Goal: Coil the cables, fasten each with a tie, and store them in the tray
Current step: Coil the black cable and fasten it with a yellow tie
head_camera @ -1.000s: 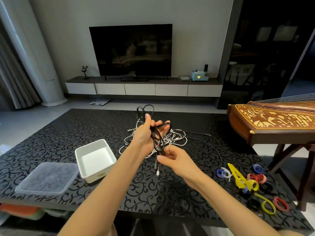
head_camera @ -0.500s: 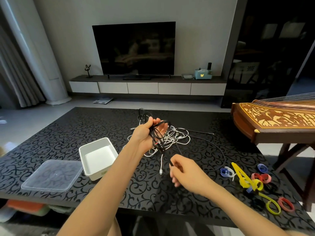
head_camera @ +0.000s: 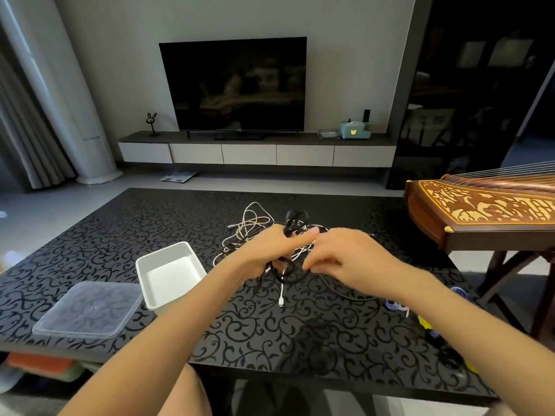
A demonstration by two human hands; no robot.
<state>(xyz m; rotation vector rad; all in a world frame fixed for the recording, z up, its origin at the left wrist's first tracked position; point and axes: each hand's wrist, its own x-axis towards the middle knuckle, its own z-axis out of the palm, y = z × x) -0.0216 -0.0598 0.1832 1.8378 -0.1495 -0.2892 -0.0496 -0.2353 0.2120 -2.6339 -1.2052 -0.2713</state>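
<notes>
Now the right hand (head_camera: 351, 259) is back up at the bundle. A moment ago it had drawn out low and to the right, feeding slack. The left hand (head_camera: 267, 250) has rolled over, knuckles up. That reads as another turn going onto the coil, with no tie on yet. Left fingers (head_camera: 301, 235) curl round the thin black cable (head_camera: 293, 220), loops poking out above and below the fist. Right fingers (head_camera: 312, 265) are bent, tips close to the coil, but blur hides whether they pinch the strand. Beyond the left fingers lies the loose white cable tangle (head_camera: 250, 223). Just left of them, the white rectangular plastic tray (head_camera: 162, 250) waits on the black scroll-patterned desk (head_camera: 300, 325).
</notes>
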